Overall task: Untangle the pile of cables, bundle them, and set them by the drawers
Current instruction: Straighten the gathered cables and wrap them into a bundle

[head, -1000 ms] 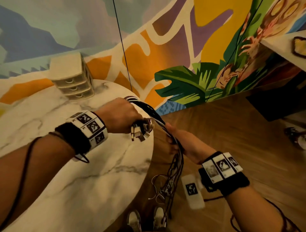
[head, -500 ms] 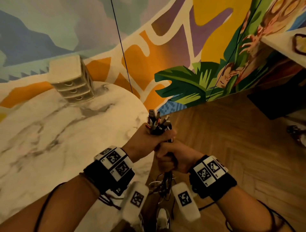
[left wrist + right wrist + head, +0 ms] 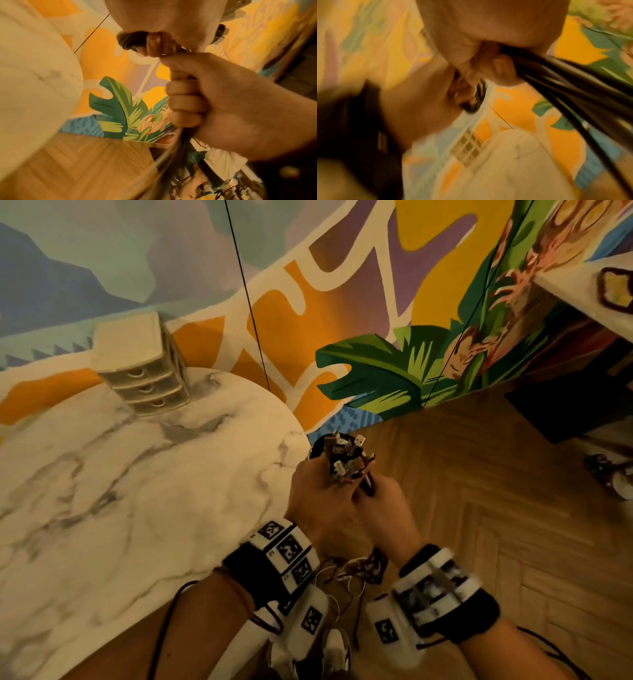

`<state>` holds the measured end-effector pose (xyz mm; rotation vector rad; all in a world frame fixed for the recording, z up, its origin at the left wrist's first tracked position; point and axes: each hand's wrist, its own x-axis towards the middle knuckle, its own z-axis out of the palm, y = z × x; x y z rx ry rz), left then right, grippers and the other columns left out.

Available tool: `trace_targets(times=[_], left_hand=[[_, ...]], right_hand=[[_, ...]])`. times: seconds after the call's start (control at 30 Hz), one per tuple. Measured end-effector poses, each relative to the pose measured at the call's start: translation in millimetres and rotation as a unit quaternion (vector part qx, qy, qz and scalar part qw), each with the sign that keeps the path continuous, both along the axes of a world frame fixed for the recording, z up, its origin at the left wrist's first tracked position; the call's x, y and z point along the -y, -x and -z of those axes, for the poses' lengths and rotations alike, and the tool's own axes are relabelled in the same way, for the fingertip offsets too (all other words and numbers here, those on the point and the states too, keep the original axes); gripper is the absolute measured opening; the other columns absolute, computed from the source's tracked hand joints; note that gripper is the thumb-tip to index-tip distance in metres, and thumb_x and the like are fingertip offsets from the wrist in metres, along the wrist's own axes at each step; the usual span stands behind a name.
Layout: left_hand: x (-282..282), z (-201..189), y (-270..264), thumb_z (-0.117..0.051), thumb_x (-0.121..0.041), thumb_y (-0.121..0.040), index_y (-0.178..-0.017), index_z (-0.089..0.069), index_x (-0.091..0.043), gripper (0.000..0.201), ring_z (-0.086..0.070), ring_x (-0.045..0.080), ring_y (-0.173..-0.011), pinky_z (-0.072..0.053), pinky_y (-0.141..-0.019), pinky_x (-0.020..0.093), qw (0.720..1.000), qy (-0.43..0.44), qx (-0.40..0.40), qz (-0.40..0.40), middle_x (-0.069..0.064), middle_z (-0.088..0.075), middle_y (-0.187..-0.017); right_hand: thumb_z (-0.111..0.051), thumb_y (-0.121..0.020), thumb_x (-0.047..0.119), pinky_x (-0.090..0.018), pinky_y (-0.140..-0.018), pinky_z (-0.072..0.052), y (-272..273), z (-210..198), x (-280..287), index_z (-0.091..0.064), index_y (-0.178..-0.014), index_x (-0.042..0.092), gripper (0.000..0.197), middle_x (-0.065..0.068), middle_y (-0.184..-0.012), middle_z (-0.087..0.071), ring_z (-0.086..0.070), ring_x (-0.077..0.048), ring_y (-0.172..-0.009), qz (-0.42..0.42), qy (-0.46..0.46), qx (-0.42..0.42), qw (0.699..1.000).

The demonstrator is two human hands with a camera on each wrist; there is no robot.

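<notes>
cables (image 3: 344, 458): gripped upright in both fists, plug ends gathered level for bundling
left hand (image 3: 317, 501): wrapped round cables
right hand (image 3: 383, 508): clenched just below
drawers (image 3: 144, 364): well apart, on table (image 3: 102, 491)

Both forearms extend forward and converge. The left hand (image 3: 322, 501) and right hand (image 3: 387, 508) are pressed together, fists stacked. Fingers (image 3: 185, 102) of the right hand are curled tight; left-hand fingers (image 3: 154, 44) are likewise curled. Each wrist carries a banded marker cuff.
</notes>
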<state>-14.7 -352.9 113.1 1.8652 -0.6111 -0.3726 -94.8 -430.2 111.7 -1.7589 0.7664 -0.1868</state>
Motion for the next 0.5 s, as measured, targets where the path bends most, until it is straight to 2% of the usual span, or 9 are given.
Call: trace_targets(times=[0.03,0.07,0.13,0.17,0.23,0.3,0.4,0.47,0.5], left_hand=[[-5,4,-5,-0.06,-0.043,-0.074,-0.081,-0.065,-0.02,0.024,-0.067,0.028,-0.08,-0.053,-0.075,0.048,0.999,0.004,0.024,0.024,0.01,-0.071,-0.078],[-11,5,-10,-0.059,-0.044,-0.072,-0.075,-0.063,-0.021,0.024,-0.066,0.028,-0.075,-0.053,-0.073,0.048,0.998,0.017,0.033,0.048,0.011,-0.07,-0.073],[-18,2,-13,-0.062,-0.049,-0.069,-0.071,-0.068,-0.028,0.022,-0.067,0.018,-0.076,-0.054,-0.078,0.041,0.993,0.061,-0.005,0.101,0.004,-0.071,-0.076],[-19,-1,-13,-0.065,-0.052,-0.069,-0.075,-0.07,-0.033,0.021,-0.066,0.012,-0.079,-0.054,-0.081,0.034,0.988,0.083,-0.037,0.127,-0.003,-0.071,-0.079],[-19,-8,-8,-0.068,-0.068,-0.062,-0.075,-0.069,-0.038,0.033,-0.06,-0.003,-0.072,-0.049,-0.074,0.019,0.978,0.114,-0.1,0.146,-0.018,-0.067,-0.072],[-18,-13,-8,-0.063,-0.081,-0.052,-0.079,-0.068,-0.034,0.055,-0.057,-0.009,-0.071,-0.044,-0.07,0.01,0.971,0.112,-0.153,0.149,-0.022,-0.065,-0.071],[-19,-26,-12,-0.061,-0.078,-0.06,-0.102,-0.071,-0.034,0.062,-0.064,0.009,-0.099,-0.049,-0.083,0.016,0.951,0.069,-0.196,0.228,0.001,-0.071,-0.101],[-17,-35,-14,-0.066,-0.061,-0.067,-0.1,-0.073,-0.024,0.049,-0.064,0.014,-0.099,-0.051,-0.083,0.02,0.956,0.063,-0.208,0.198,0.009,-0.07,-0.103],[-16,-37,-15,-0.066,-0.049,-0.074,-0.093,-0.074,-0.018,0.038,-0.066,0.014,-0.091,-0.052,-0.079,0.022,0.963,0.063,-0.207,0.161,0.009,-0.071,-0.096]], right_hand=[[-0.046,-0.095,0.017,-0.024,-0.04,-0.022,2,-7,9,-0.051,-0.052,0.025,0.044,0.007,-0.049,-0.036,-0.03,-0.008,-0.039,0.014,-0.117,-0.003,0.993],[-0.044,-0.095,0.021,-0.022,-0.04,-0.014,5,-15,18,-0.049,-0.046,0.023,0.049,0.008,-0.045,-0.028,-0.022,-0.009,-0.036,0.02,-0.245,0.004,0.969],[-0.044,-0.089,0.024,-0.017,-0.04,-0.01,9,-21,31,-0.047,-0.046,0.023,0.043,0.01,-0.042,-0.021,-0.016,-0.007,-0.033,-0.018,-0.436,0.042,0.899],[-0.047,-0.084,0.025,-0.016,-0.039,-0.01,10,-23,32,-0.048,-0.05,0.023,0.034,0.011,-0.042,-0.02,-0.015,-0.006,-0.032,-0.065,-0.498,0.062,0.862],[-0.054,-0.078,0.024,-0.015,-0.037,-0.012,7,-22,26,-0.046,-0.057,0.024,0.023,0.01,-0.044,-0.02,-0.015,-0.008,-0.033,-0.168,-0.581,0.109,0.789],[-0.058,-0.077,0.027,-0.016,-0.038,-0.016,2,-20,19,-0.033,-0.054,0.026,0.035,0.01,-0.045,-0.022,-0.017,-0.009,-0.035,-0.249,-0.611,0.118,0.742],[-0.058,-0.076,0.029,-0.017,-0.038,-0.019,-3,-17,12,-0.029,-0.053,0.026,0.037,0.01,-0.046,-0.023,-0.018,-0.009,-0.037,-0.322,-0.603,0.09,0.724],[-0.061,-0.073,0.029,-0.016,-0.037,-0.02,-6,-21,11,-0.031,-0.051,0.027,0.038,0.01,-0.045,-0.023,-0.018,-0.008,-0.036,-0.306,-0.594,0.067,0.741],[-0.06,-0.074,0.027,-0.016,-0.037,-0.02,-9,-24,10,-0.032,-0.049,0.027,0.037,0.01,-0.044,-0.024,-0.02,-0.007,-0.035,-0.274,-0.574,0.05,0.77]])
